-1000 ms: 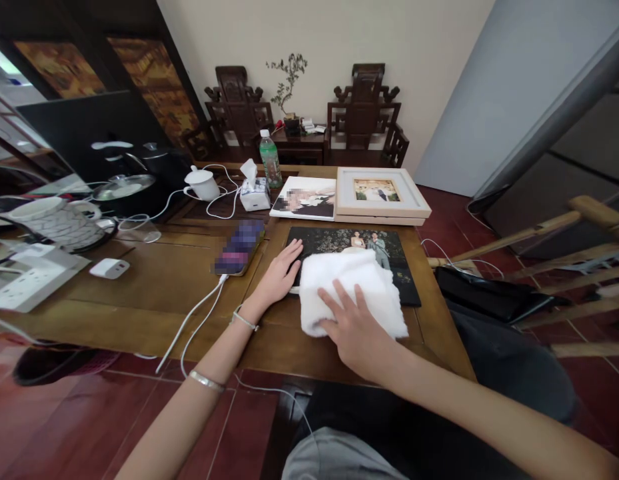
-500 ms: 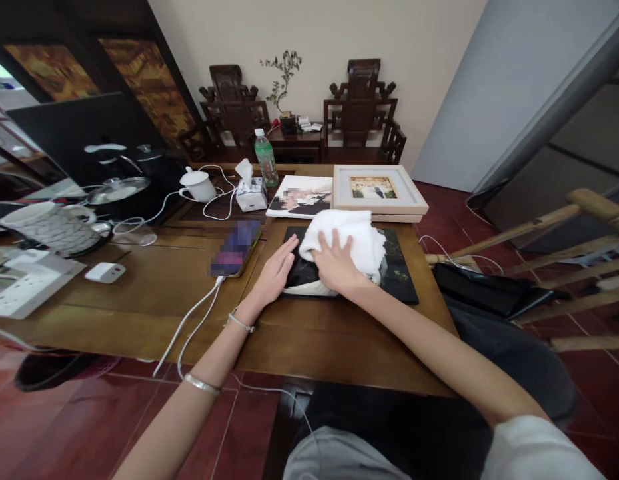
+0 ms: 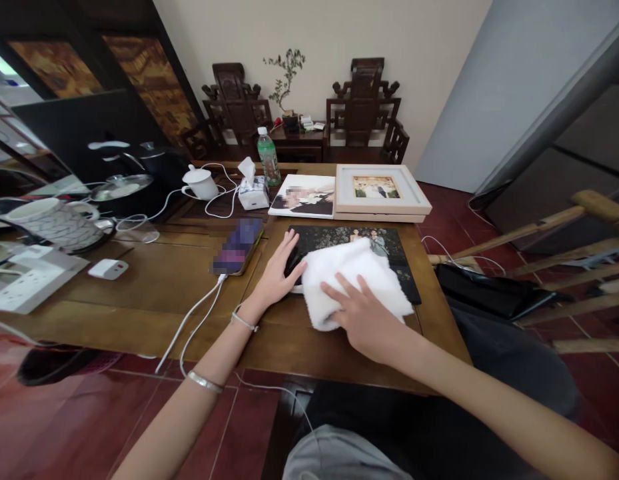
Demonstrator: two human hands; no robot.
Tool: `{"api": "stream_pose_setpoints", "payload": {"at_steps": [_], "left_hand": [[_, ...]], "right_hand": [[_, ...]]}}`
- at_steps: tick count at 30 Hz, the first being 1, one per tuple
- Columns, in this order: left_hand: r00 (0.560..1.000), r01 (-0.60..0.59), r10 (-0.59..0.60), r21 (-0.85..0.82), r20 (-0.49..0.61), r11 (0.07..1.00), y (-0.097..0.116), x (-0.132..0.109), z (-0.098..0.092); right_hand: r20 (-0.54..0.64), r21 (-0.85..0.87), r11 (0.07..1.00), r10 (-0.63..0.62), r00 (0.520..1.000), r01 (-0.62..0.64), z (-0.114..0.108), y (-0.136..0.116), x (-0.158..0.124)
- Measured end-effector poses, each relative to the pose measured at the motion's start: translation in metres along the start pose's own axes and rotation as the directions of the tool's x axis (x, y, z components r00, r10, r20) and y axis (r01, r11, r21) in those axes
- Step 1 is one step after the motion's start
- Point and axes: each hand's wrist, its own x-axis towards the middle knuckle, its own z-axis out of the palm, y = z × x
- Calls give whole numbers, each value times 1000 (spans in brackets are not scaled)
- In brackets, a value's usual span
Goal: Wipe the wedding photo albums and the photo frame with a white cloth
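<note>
Pressing a white towel (image 3: 356,277) flat under the right hand (image 3: 364,320), fingers spread, on a dark photo (image 3: 400,263); left hand (image 3: 278,277) lies open-fingered on its 9 o'clock edge

The widest bare stretch of the surface (image 3: 154,287) lies left of the phone (image 3: 238,248) and is bounded by the charger (image 3: 108,269) and the power strip (image 3: 24,280). The phone's cable (image 3: 193,320) crosses it to the near edge. The phone sits just beside the left hand (image 3: 276,277). Behind the photo (image 3: 399,257), a print (image 3: 304,197) and a frame (image 3: 382,193) close off the far side. A narrow bare strip runs along the near edge.
</note>
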Motion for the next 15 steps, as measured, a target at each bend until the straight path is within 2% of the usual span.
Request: {"api": "stream_pose_setpoints", "payload": {"at_steps": [4, 7, 11, 15], "left_hand": [[999, 23, -24, 28, 49, 999, -6, 1, 4], [998, 19, -22, 41, 62, 999, -10, 2, 6], [997, 17, -21, 55, 74, 998, -11, 4, 7], [997, 24, -27, 53, 72, 998, -12, 4, 7]], "right_hand": [[-33, 12, 985, 171, 985, -171, 0, 29, -19], [-76, 2, 961, 275, 958, -276, -1, 56, -10], [-98, 17, 943, 333, 938, -333, -7, 76, 33], [-133, 150, 943, 316, 939, -296, -17, 74, 90]]}}
